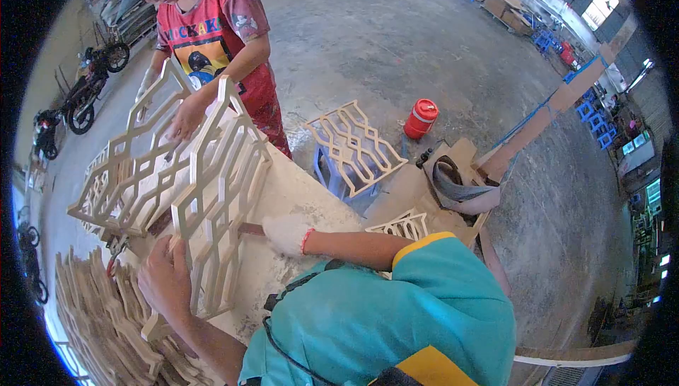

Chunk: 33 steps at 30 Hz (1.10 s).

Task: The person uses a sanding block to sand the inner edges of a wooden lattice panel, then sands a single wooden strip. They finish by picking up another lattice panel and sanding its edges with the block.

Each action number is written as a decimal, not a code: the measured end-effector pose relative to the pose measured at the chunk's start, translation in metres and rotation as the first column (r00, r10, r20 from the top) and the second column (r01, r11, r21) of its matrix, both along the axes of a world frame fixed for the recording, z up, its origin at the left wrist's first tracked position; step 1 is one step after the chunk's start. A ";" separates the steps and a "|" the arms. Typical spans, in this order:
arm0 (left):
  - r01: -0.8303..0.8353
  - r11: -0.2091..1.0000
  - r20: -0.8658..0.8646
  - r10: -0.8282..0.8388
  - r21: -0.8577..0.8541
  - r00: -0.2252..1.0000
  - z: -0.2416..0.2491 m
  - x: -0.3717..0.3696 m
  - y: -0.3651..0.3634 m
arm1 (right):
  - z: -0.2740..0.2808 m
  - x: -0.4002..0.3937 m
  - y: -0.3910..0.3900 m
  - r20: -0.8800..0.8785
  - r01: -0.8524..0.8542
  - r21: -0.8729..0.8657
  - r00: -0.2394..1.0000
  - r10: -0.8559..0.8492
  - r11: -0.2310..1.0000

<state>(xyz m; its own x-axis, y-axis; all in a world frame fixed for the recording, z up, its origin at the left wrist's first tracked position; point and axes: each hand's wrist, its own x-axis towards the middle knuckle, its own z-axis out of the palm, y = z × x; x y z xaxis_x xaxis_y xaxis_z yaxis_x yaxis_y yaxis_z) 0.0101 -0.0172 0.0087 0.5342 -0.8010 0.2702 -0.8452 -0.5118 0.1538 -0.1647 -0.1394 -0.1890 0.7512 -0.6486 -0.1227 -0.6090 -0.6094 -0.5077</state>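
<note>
An upright wooden lattice panel with an openwork pattern stands on the dusty table before me. My bare left hand grips its near edge, fingertips curled around the wood. My right hand, in a white glove, is closed around a flat brown strip resembling a sanding stick. The strip's far end reaches the bars of the lattice. Behind it another lattice panel leans at a slant, with a co-worker's hands at it.
Across the table stands a co-worker in a red shirt. Stacked wooden pieces lie at lower left. One lattice panel rests on a blue stool; beyond it is a red jug. Sanding belts lie over cardboard at right.
</note>
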 end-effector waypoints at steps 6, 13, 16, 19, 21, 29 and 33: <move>0.004 1.000 0.077 -0.003 -0.010 0.997 -0.004 -0.001 0.002 | 0.017 -0.005 0.002 -0.095 -0.067 0.144 0.992 0.081 0.987; 0.030 0.997 -0.191 -0.042 -0.065 0.981 -0.011 0.006 0.006 | 0.008 0.012 0.006 -0.142 -0.242 0.052 0.959 0.247 0.969; 0.055 0.990 -0.228 -0.084 -0.133 0.970 -0.027 0.009 0.004 | 0.043 0.015 0.012 -0.215 -0.177 0.107 0.957 0.196 0.978; 0.026 0.985 -0.172 -0.056 -0.172 0.984 -0.021 -0.002 0.008 | -0.011 0.003 0.003 -0.160 -0.182 -0.233 0.976 0.147 0.955; 0.001 0.990 -0.227 -0.034 -0.142 0.973 -0.002 -0.009 0.014 | -0.019 0.000 -0.012 -0.154 -0.267 -0.238 0.960 0.235 0.934; -0.021 0.986 -0.119 0.001 -0.166 0.993 -0.017 -0.025 -0.004 | -0.026 -0.006 -0.037 -0.202 -0.389 -0.282 0.918 0.342 0.877; -0.079 0.990 -0.075 0.071 -0.120 0.995 -0.022 -0.029 -0.013 | -0.035 -0.012 -0.048 -0.197 -0.413 -0.208 0.906 0.375 0.887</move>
<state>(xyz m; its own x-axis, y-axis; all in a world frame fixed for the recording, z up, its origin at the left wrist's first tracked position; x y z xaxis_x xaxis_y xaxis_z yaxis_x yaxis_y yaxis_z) -0.0185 -0.0306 -0.0130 0.6127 -0.7210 0.3237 -0.7900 -0.5469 0.2772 -0.1769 -0.1877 -0.2242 0.9363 -0.3262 -0.1301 -0.3490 -0.9059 -0.2398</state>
